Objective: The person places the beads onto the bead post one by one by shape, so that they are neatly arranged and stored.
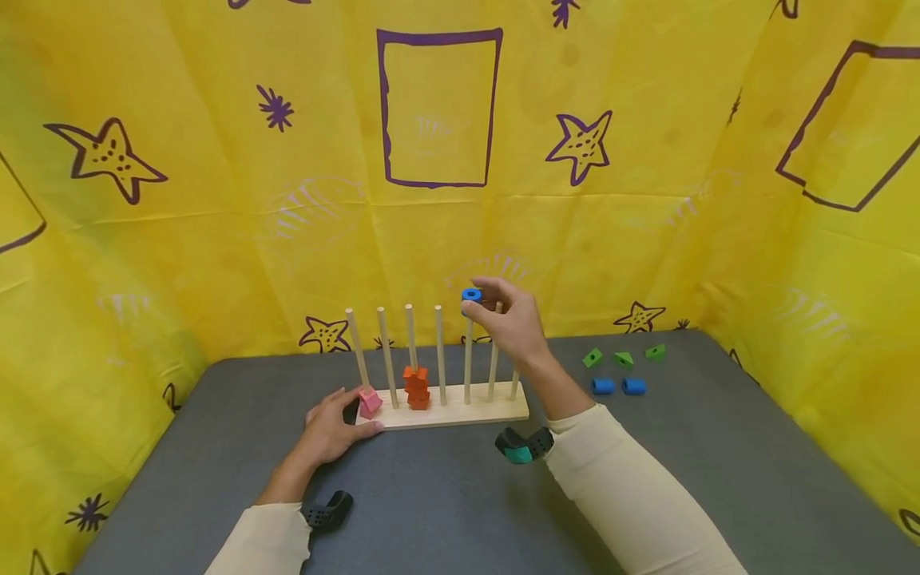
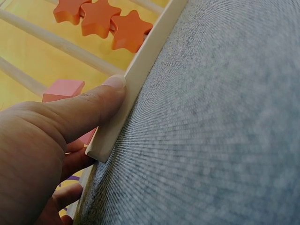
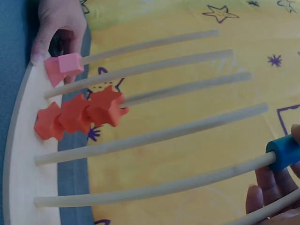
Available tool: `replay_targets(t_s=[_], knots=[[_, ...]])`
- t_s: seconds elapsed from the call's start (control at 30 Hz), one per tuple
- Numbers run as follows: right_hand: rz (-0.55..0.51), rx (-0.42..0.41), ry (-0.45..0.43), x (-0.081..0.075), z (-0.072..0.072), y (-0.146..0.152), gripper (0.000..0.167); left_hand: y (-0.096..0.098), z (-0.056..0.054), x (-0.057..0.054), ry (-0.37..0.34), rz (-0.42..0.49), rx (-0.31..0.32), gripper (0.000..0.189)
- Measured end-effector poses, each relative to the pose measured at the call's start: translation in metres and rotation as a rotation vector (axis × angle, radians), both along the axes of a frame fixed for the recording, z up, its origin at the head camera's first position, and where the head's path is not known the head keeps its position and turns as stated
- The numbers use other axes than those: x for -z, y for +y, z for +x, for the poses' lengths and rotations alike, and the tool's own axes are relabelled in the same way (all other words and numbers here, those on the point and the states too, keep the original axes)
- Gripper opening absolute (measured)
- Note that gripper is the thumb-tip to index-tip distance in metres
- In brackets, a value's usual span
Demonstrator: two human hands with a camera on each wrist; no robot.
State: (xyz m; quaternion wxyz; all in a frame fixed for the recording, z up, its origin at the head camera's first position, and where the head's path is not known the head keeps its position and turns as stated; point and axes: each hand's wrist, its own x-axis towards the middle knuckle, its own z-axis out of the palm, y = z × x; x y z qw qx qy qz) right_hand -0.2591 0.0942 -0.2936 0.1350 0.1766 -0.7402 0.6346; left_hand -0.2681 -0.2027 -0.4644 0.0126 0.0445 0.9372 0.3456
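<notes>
A wooden peg rack with several upright rods stands on the table. My right hand pinches a blue cylinder bead at the top of one rod; in the right wrist view the rod's tip meets the hole of the blue bead. My left hand grips the rack's left end, its thumb along the front edge of the base. Pink blocks sit on the leftmost rod, close by the left fingers. Orange star beads are stacked on the third rod.
Right of the rack lie two blue cylinder beads and, behind them, three green triangular beads. A yellow patterned cloth hangs behind and around the grey table. The rods rise high between the hands.
</notes>
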Motion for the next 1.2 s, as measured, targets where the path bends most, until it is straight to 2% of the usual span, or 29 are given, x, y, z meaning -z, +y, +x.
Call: replay_targets(t_s=[0.17,0.27,0.5,1.03,1.2], knots=[[-0.055,-0.011,-0.031,0.026,-0.019,0.003,0.047,0.0,-0.001,0.0,0.006,0.0,0.004,0.088],[-0.09,-0.021,-0.044,0.034,-0.023,0.003,0.049,-0.001,-0.001,0.0,0.005,-0.001,0.005,0.089],[-0.141,-0.034,-0.054,0.045,-0.023,0.002,0.047,-0.001,-0.001,-0.001,0.002,0.0,0.005,0.088],[-0.128,-0.012,-0.099,0.073,-0.025,0.002,0.043,-0.001,0.0,-0.001,0.01,0.005,0.001,0.087],[-0.136,-0.012,-0.115,0.065,-0.01,-0.001,0.032,0.0,0.0,0.0,0.01,0.006,0.0,0.088]])
